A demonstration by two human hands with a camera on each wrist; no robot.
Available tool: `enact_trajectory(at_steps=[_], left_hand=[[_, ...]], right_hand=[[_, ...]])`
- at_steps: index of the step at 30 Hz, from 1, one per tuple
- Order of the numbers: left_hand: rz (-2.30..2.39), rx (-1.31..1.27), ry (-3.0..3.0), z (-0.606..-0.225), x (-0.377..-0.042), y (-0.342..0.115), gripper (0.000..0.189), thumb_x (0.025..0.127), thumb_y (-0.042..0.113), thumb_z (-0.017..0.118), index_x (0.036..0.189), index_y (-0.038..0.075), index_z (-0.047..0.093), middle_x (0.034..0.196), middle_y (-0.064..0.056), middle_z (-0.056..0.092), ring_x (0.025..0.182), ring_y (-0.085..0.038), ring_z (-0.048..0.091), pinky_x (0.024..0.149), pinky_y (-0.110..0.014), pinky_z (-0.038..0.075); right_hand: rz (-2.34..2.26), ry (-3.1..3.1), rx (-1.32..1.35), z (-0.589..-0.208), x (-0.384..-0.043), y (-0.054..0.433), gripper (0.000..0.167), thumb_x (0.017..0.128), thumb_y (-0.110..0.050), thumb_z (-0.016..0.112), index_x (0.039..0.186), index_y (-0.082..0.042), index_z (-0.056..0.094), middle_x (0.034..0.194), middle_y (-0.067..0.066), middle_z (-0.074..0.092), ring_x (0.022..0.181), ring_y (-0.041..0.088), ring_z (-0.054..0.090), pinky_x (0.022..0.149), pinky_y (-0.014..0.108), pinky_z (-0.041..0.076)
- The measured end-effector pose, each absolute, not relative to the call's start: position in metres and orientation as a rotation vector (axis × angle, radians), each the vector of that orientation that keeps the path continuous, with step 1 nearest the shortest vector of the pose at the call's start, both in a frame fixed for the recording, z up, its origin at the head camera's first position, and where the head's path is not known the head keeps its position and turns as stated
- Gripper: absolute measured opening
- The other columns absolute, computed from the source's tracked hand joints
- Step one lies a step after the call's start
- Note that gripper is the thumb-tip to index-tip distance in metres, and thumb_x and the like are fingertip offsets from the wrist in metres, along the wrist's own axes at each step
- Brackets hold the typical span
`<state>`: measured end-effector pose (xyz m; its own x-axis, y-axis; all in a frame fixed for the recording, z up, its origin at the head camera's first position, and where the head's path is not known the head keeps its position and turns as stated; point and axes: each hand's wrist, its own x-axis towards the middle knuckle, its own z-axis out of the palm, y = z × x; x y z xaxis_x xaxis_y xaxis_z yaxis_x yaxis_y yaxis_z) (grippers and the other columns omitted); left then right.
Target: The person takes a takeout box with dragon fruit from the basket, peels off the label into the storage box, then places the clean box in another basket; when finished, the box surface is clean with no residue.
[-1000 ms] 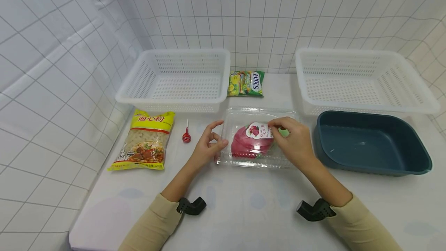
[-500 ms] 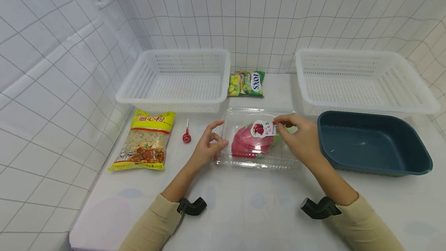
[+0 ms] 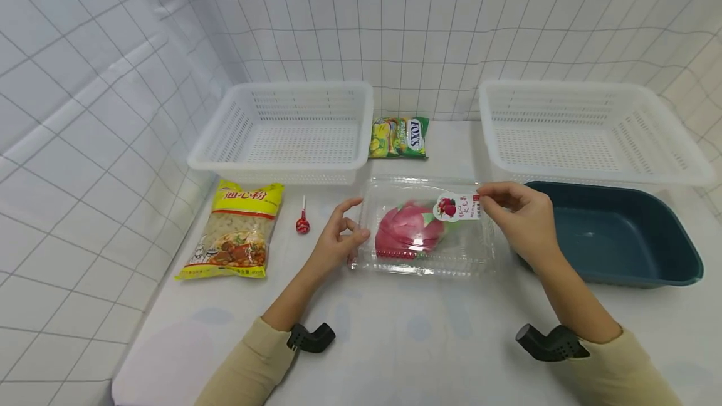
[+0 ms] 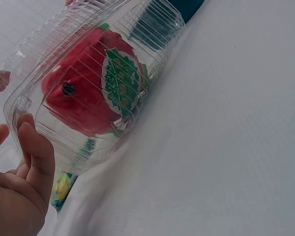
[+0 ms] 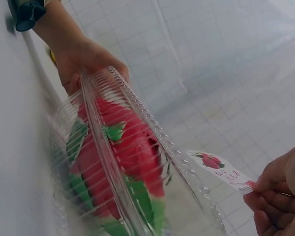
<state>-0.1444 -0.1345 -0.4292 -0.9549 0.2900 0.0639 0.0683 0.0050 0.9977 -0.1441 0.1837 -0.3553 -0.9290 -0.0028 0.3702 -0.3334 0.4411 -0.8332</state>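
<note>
A clear plastic clamshell box [image 3: 389, 190] with a pink and green dragon fruit [image 3: 408, 230] inside lies in the middle of the table. My left hand [image 3: 336, 240] grips the box's left end, thumb at the seam, as the right wrist view shows from the far side. Between thumb and forefinger, my right hand [image 3: 524, 218] pinches the end of a white label [image 3: 459, 207] printed with a red fruit. In the right wrist view the label [image 5: 219, 169] stands off the lid. A second, green sticker [image 4: 120, 81] shows on the fruit in the left wrist view.
Two white baskets [image 3: 304, 168] [image 3: 598, 171] stand at the back, with a green candy bag [image 3: 399, 137] beside the left one. A dark teal basin [image 3: 615, 237] sits right. On the left lie a yellow pasta bag [image 3: 234, 230] and a red lollipop [image 3: 303, 223].
My right hand has moved right, drawing the label with it from above the fruit to the lid's right side. The left hand has stayed at the box's left end.
</note>
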Motion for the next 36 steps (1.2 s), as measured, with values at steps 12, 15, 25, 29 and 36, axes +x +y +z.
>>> enact_trajectory(at_steps=[12,15,25,29,36], left_hand=[[2.082,0.355,2.119,-0.429,-0.14,-0.133,0.062,0.093,0.009,0.062,0.147,0.012,0.033,0.085,-0.007,0.047,0.047,-0.008,0.042,0.046,-0.019,0.041],[2.078,0.348,2.129,-0.429,-0.14,-0.134,0.061,0.093,0.008,0.061,0.147,0.014,0.033,0.085,-0.007,0.047,0.047,-0.009,0.041,0.046,-0.02,0.041],[2.068,0.346,2.138,-0.43,-0.143,-0.134,0.061,0.093,0.006,0.06,0.147,0.014,0.033,0.085,-0.007,0.047,0.047,-0.008,0.041,0.047,-0.019,0.041],[2.06,0.332,2.145,-0.428,-0.142,-0.133,0.06,0.093,0.006,0.059,0.147,0.014,0.033,0.086,-0.008,0.047,0.048,-0.009,0.042,0.048,-0.02,0.042],[2.061,0.337,2.145,-0.427,-0.141,-0.133,0.061,0.093,0.007,0.059,0.147,0.013,0.032,0.086,-0.007,0.047,0.048,-0.009,0.042,0.048,-0.02,0.042]], right_hand=[[1.53,-2.349,0.154,-0.354,-0.134,0.229,0.016,0.088,-0.002,0.068,0.101,0.008,0.069,0.089,-0.016,0.067,0.075,0.002,0.061,0.066,0.009,0.048],[1.525,-2.348,0.114,-0.355,-0.132,0.238,0.016,0.089,-0.003,0.068,0.102,0.007,0.07,0.089,-0.015,0.068,0.075,0.002,0.061,0.065,0.009,0.048],[1.514,-2.356,-0.13,-0.366,-0.12,0.261,0.021,0.09,-0.009,0.069,0.107,0.003,0.07,0.09,-0.019,0.068,0.08,0.001,0.06,0.069,0.008,0.048],[1.572,-2.324,-0.186,-0.371,-0.117,0.27,0.018,0.09,-0.007,0.069,0.106,0.0,0.071,0.09,-0.017,0.069,0.081,0.002,0.06,0.07,0.007,0.048],[1.629,-2.299,-0.345,-0.377,-0.116,0.281,0.02,0.091,-0.012,0.069,0.108,-0.003,0.071,0.093,-0.016,0.068,0.087,0.004,0.058,0.072,0.007,0.047]])
